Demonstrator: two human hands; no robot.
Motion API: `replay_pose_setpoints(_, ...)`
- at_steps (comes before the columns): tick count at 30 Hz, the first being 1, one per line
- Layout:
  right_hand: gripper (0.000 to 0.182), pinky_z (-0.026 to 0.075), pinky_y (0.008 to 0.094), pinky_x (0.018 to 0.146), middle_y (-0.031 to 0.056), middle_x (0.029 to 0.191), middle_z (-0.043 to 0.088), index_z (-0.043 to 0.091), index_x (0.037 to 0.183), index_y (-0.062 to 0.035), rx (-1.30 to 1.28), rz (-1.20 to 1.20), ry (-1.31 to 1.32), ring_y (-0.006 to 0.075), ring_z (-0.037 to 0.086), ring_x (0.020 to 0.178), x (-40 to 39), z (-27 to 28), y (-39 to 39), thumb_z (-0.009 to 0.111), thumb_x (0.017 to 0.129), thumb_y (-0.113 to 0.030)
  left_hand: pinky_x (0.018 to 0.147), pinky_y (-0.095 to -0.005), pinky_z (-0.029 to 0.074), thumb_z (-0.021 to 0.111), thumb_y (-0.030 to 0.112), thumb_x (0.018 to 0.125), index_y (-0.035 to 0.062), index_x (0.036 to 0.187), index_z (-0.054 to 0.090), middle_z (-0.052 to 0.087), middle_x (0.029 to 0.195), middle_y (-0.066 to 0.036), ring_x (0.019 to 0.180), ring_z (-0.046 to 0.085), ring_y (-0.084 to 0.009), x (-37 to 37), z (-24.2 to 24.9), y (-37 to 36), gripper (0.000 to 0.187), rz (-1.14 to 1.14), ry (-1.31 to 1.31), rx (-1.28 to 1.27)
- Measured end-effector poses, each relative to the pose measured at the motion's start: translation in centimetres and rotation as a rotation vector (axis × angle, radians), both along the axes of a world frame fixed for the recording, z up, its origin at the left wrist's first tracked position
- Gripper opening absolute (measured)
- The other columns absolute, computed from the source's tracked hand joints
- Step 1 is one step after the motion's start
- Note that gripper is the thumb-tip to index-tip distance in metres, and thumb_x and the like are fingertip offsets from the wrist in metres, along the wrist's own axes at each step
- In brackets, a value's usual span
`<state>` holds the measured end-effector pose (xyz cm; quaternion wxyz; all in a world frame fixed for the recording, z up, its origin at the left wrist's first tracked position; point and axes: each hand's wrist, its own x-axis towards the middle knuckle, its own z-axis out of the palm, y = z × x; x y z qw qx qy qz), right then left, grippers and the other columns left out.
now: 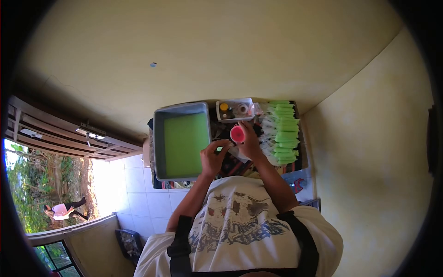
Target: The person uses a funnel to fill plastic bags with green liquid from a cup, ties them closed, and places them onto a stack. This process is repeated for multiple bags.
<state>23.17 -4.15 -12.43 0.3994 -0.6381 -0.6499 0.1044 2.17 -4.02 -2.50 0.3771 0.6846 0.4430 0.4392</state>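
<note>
My right hand (249, 144) is closed round a pink funnel (237, 134), its round mouth facing up; its lower end is hidden. Just left of it, my left hand (213, 158) has thumb and fingers pinched together. A small pale bit shows at those fingertips, too small to name. Below the funnel lies some whitish, see-through plastic. Beside my left hand stands a grey basin (159, 143) holding green liquid (186, 145). To the right of my right hand, several filled green plastic tubes (287, 137) lie in a row, their clear ends pointing left.
Behind my hands stands a white tray (235, 120) with a yellow-capped bottle (224, 107) and a roll (242, 109). Patterned cloth covers the table, which sits against a wall (258, 55). At the left is an open doorway, with a person (61, 211) outside. A dark chair (129, 243) stands lower left.
</note>
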Motion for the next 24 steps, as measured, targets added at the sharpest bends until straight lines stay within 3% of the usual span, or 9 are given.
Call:
replay_pose_setpoints(3,0.068,0.055,0.0458,0.105,0.0193,0.14,0.065,0.064,0.142,-0.0062,-0.037,0.16,0.29,0.0392,0.067,0.123,-0.8,5.0,-2.0,0.088,0.079,-0.009,0.08,-0.0333,0.062,0.085,0.007,0.089,0.0055,0.106,0.084,0.082,0.1,-0.009,0.087,0.081,-0.02,0.1,0.9,0.4,0.016,0.003,0.01,-0.001)
replay_pose_setpoints(5,0.053,0.057,0.0444,0.097,0.0173,0.13,0.069,0.069,0.132,-0.0051,-0.122,0.232,0.347,0.037,0.071,0.113,-2.0,8.6,-3.8,0.086,0.083,-0.01,0.079,-0.0334,0.062,0.086,0.007,0.089,0.0058,0.105,0.084,0.082,0.097,-0.009,0.086,0.08,-0.0196,0.3,1.2,0.5,0.016,-0.004,0.004,-0.023)
replay_pose_setpoints(7,0.031,0.059,0.0428,0.083,0.0137,0.118,0.072,0.076,0.117,-0.0046,-0.078,0.251,0.263,0.033,0.074,0.098,-2.6,8.8,-4.2,0.084,0.088,-0.009,0.082,-0.0345,0.062,0.082,0.006,0.092,0.0055,0.113,0.082,0.081,0.102,-0.011,0.093,0.079,-0.0229,0.7,1.9,0.6,0.021,-0.063,-0.004,-0.098)
replay_pose_setpoints(10,0.023,0.058,0.0419,0.081,0.0133,0.114,0.072,0.078,0.114,-0.0045,0.006,0.163,0.181,0.0329,0.073,0.095,-2.7,10.4,-3.8,0.081,0.091,-0.007,0.094,-0.0384,0.059,0.076,0.005,0.096,0.0046,0.126,0.078,0.078,0.119,-0.016,0.111,0.075,-0.0295,1.3,2.4,0.9,0.03,-0.064,-0.03,-0.01)
replay_pose_setpoints(11,0.016,0.057,0.0405,0.082,0.0131,0.112,0.072,0.078,0.113,-0.004,0.106,0.13,0.22,0.0316,0.072,0.096,-2.8,10.0,-3.5,0.075,0.098,-0.005,0.098,-0.0401,0.058,0.074,0.004,0.097,0.0043,0.131,0.076,0.076,0.126,-0.018,0.118,0.073,-0.032,1.4,2.5,0.9,0.033,-0.052,-0.044,0.053)
replay_pose_setpoints(15,0.025,0.056,0.0376,0.089,0.0118,0.111,0.071,0.079,0.122,-0.0046,-0.048,0.12,0.413,0.0276,0.071,0.102,-1.9,13.7,-4.7,0.063,0.111,-0.02,0.113,-0.0472,0.049,0.07,0.002,0.097,0.0005,0.138,0.069,0.066,0.142,-0.021,0.135,0.061,-0.0407,1.7,-0.8,0.6,0.04,-0.334,-0.044,0.138)
replay_pose_setpoints(18,0.027,0.051,0.0297,0.077,0.0049,0.101,0.062,0.078,0.128,-0.0057,-0.052,0.166,0.489,0.0135,0.061,0.086,-1.6,15.2,-5.5,0.06,0.113,-0.02,0.112,-0.0485,0.05,0.073,0.0,0.094,-0.0005,0.136,0.069,0.067,0.14,-0.022,0.133,0.061,-0.0438,3.1,0.0,0.0,0.042,-0.357,-0.024,0.184)
replay_pose_setpoints(24,0.017,0.054,0.0297,0.073,0.0083,0.097,0.07,0.077,0.113,0.0014,-0.028,0.052,0.392,0.0144,0.068,0.083,-0.8,16.1,-6.3,0.067,0.107,-0.01,0.108,-0.0517,0.052,0.079,0.002,0.088,-0.0027,0.113,0.074,0.071,0.129,-0.022,0.127,0.065,-0.0433,5.7,-1.2,0.2,0.025,-0.265,-0.036,0.35)
